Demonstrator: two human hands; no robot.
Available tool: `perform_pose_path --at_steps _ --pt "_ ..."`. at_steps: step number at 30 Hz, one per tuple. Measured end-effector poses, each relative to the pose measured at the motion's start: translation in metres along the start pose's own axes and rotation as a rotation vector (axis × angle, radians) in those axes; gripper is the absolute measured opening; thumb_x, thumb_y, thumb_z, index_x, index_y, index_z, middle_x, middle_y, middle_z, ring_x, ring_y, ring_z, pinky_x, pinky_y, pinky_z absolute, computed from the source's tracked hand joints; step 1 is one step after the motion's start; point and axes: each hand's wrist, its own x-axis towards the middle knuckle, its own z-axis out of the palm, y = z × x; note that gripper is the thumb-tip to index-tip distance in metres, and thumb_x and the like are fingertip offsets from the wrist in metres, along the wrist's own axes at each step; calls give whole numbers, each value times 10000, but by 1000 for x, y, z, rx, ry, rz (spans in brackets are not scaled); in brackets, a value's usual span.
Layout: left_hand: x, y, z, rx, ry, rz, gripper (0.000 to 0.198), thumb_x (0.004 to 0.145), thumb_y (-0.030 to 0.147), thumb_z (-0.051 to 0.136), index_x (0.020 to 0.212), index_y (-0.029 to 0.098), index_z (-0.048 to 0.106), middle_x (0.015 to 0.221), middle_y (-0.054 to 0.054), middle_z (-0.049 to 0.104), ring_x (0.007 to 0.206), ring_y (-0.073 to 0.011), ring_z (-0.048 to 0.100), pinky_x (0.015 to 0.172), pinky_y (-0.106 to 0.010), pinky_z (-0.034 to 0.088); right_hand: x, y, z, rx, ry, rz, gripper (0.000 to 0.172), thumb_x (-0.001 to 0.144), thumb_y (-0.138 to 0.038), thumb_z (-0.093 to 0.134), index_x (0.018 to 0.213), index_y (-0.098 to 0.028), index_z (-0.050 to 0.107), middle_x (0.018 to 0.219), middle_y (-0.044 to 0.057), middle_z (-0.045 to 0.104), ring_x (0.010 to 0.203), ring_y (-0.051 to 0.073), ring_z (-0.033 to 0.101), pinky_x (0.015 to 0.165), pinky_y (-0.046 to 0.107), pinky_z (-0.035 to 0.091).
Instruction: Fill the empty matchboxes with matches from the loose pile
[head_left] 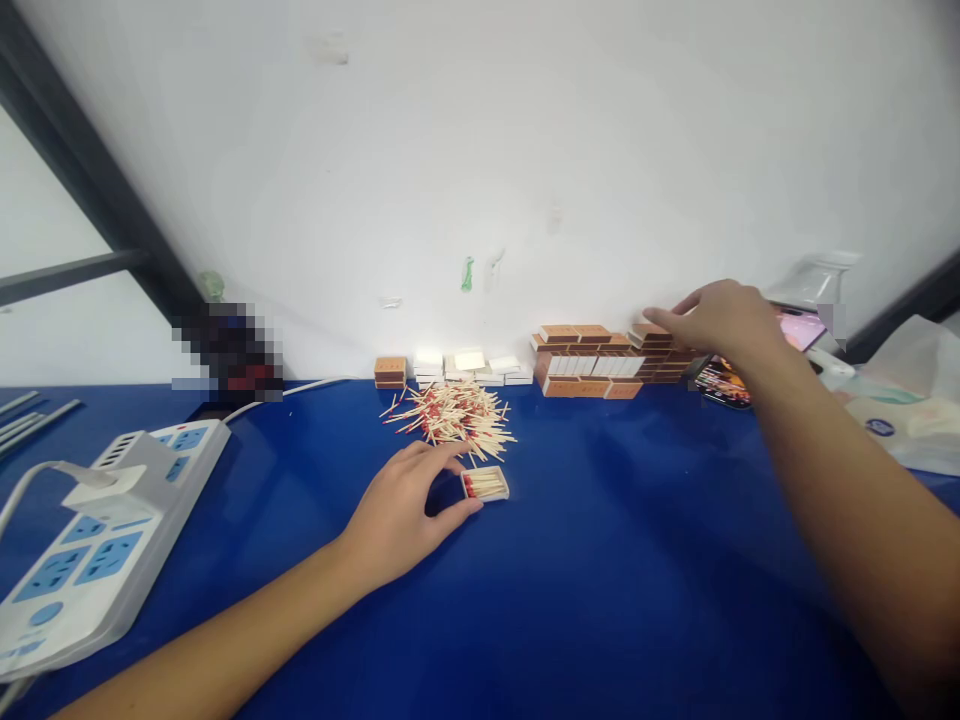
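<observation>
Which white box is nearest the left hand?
The open white box of matches, held by the left hand in front of the match pile; the other white boxes sit behind that pile, by the wall.

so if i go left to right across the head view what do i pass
Power strip, small brown matchbox stack, white boxes, larger brown-and-white matchbox stack, plastic bag.

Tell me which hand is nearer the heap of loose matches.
Left. The left hand is at the near edge of the loose matches, by the open matchbox tray; the right hand is well off to the right, at the stacked matchboxes.
</observation>
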Motion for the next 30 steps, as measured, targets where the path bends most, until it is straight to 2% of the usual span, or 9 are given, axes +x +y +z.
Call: perform_pose_path --at_steps 4,9,12,17,22,26,30 --pt "3 0 0 15 14 -16 496 925 356 766 1369 275 562 1142 -26 751 1112 -264 675 999 -489 559 2 -1 13 -100 -116 2 406 841 -512 743 741 -119 757 599 117 649 615 233 556 663 389 382" --pt "3 2 0 3 -7 -4 503 931 344 763 1384 280 557 1133 -16 751 1110 -254 669 1000 -479 555 3 -5 14 -121 -125 8 437 890 -499 693 759 -86 746 616 126 643 664 232 563 668 377 377" --pt "2 3 0 -1 -16 -2 518 932 348 763 1401 290 551 1130 -11 753 1100 -250 671 992 -473 559 5 -2 14 -135 -124 32 464 917 -472 667 693 -71 736 580 131 625 633 223 545 671 384 377" --pt "3 3 -1 -14 39 26 489 930 363 765 1371 269 573 1131 -18 763 1132 -246 671 1026 -470 552 7 0 17 -129 -166 40 493 923 -470 677 611 -91 728 559 129 632 591 209 541 675 390 387" --pt "2 4 -1 -1 77 45 471 928 361 767 1350 258 585 1120 -22 767 1116 -243 676 1011 -463 560 6 -5 14 -126 -188 74 521 889 -545 710 694 -64 752 621 154 672 681 231 587 697 383 390" --pt "2 4 -2 0 79 41 455 923 356 771 1335 264 601 1177 -33 755 1126 -245 677 1013 -469 563 2 -7 10 -26 -158 88 422 925 -455 681 754 -79 768 655 162 696 726 242 607 716 387 393" --pt "2 4 -3 -5 72 35 445 924 349 768 1332 269 610 1201 -44 751 1134 -253 680 1025 -485 560 -1 -7 8 66 -171 102 338 938 -411 677 835 -104 774 686 138 721 674 207 598 712 377 415"
